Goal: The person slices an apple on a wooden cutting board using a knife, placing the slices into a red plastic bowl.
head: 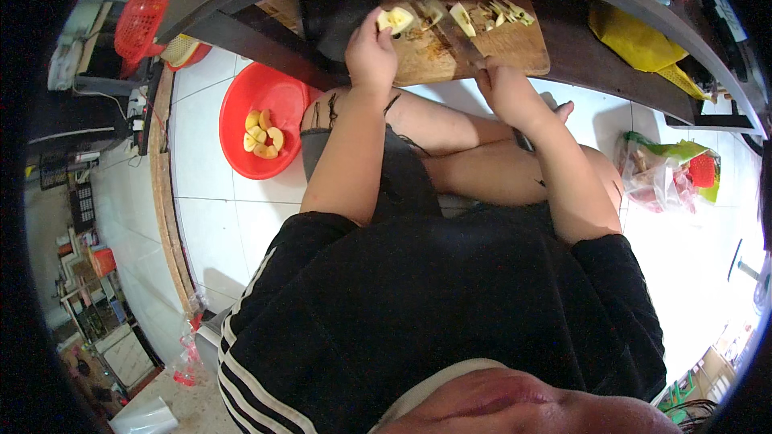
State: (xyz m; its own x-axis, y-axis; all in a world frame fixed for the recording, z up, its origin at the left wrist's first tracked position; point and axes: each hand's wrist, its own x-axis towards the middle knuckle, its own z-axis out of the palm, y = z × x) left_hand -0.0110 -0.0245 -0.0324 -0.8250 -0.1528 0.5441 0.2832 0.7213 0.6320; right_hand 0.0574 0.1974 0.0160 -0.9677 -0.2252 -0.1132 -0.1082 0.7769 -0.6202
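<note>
My left hand (371, 57) grips a cut piece of apple (395, 19) at the left end of a wooden cutting board (512, 51). A knife (459, 42) is in my right hand (506, 89), its blade slanting up and leftward over the board. One blurred apple piece (431, 14) lies beyond the blade, partly hard to make out. To the right of the blade rests a pale apple wedge (462, 19). Thin core trimmings (508, 14) are scattered near the board's far right corner.
On the floor by my left knee stands a red plastic basin (235, 132) with several apple pieces (263, 134). A dark wooden table (241, 48) frames the board. Plastic bags (660, 175) lie at the right. A yellow cloth-like item (630, 36) sits on the shelf.
</note>
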